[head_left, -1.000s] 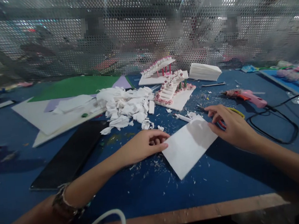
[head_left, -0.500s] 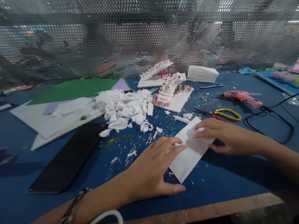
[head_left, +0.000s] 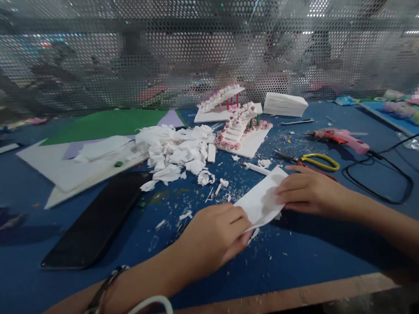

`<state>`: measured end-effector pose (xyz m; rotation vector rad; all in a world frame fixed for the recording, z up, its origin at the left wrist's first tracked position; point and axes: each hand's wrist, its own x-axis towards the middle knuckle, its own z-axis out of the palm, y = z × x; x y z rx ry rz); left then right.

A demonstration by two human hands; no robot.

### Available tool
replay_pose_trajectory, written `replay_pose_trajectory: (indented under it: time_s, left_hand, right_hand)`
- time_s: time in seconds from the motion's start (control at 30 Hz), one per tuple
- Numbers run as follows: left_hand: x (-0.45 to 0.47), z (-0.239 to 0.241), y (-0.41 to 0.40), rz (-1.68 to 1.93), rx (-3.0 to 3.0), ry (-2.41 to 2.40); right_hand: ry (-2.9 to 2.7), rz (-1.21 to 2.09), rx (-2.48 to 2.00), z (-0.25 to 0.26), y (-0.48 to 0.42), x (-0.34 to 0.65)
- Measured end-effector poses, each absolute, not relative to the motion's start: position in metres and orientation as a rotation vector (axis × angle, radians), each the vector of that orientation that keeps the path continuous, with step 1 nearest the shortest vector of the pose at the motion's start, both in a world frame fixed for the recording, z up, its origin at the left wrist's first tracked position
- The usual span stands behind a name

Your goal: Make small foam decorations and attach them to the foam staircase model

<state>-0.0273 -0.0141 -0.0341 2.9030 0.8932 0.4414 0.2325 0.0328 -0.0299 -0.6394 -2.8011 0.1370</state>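
Note:
A folded sheet of white paper point(head_left: 259, 200) is held between my two hands just above the blue table. My left hand point(head_left: 219, 233) grips its near left end, with the thumb underneath. My right hand point(head_left: 308, 190) pinches its right side, fingers on top and the thumb hidden. The paper's near edge bows upward a little. Beyond it lie a white glue-stick-like piece point(head_left: 257, 168) and yellow-handled scissors point(head_left: 318, 162). A pile of torn white paper point(head_left: 180, 149) is to the left of these.
Two white stair models point(head_left: 241, 130) with pink trim stand at the back, beside a stack of white paper point(head_left: 285, 104). A pink glue gun point(head_left: 342, 139) with a black cord lies at right. At left are a black phone-like slab point(head_left: 97, 224) and green sheet point(head_left: 112, 125).
Both hands have closed on the white paper, which lay flat under them before. Its near edge has lifted off the table and curved.

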Motion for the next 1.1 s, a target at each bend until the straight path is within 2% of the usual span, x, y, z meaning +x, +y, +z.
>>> replay_pose_trajectory:
  time_s: [0.27,0.53,0.8,1.1]
  left_hand:
    - [-0.032,-0.036,-0.008,0.376,2.625,1.168]
    - [-0.027,-0.035,-0.004,0.307,2.699,1.294]
    - [-0.026,-0.037,-0.002,0.195,2.788,1.403]
    - [-0.025,-0.038,0.001,0.311,2.757,1.393]
  right_hand:
    - [-2.767,0.383,-0.781,-0.031,0.028,0.221]
    - [-2.728,0.147,-0.914,-0.043,0.037,0.217]
    - [-2.705,0.101,-1.106,-0.046,0.047,0.215]
    - [-2.681,-0.021,-1.136,-0.051,0.045,0.212]
